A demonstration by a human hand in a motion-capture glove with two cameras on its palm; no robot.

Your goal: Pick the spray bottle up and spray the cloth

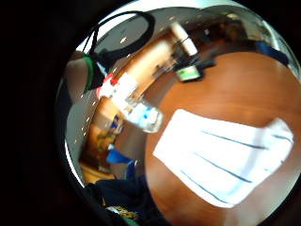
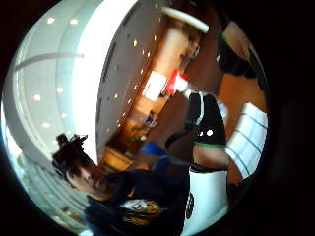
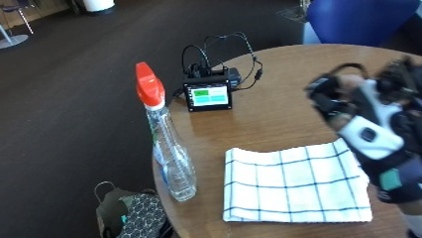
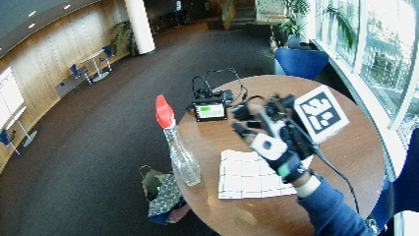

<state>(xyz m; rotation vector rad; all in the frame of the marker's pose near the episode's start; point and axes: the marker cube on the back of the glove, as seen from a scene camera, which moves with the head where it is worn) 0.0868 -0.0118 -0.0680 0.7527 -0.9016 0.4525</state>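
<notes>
Item 1, far left on floor: dark patterned bag, beside table edge, below bottle. Item 2: spray bottle, clear body w/ red-orange trigger head, standing upright at left edge of round wooden table, untouched; also seen in little-finger palm view, where it sits just beside the cloth's near corner. Item 3: small black device w/ green-lit screen, behind bottle and toward table's far side, black cables looped behind it; well apart from bottle. Item 4: cloth, white w/ dark grid lines, laid flat on table to right of bottle, near it but not touching; its right edge lies under the hand in outside view. Same cloth fills much of little-finger palm view. Item 5, right: gloved right hand, raised in air above table and cloth's right part, holding nothing; fingers look loosely spread, partly bent, tips pointing toward bottle side; some blur, so exact finger pose hard to read. Hand well apart from bottle. Wide outside view gives the same layout: hand over the table mid-area, blue sleeve entering from lower right, bottle at table's left rim. Other hand: not visible, cannot tell its state.
</notes>
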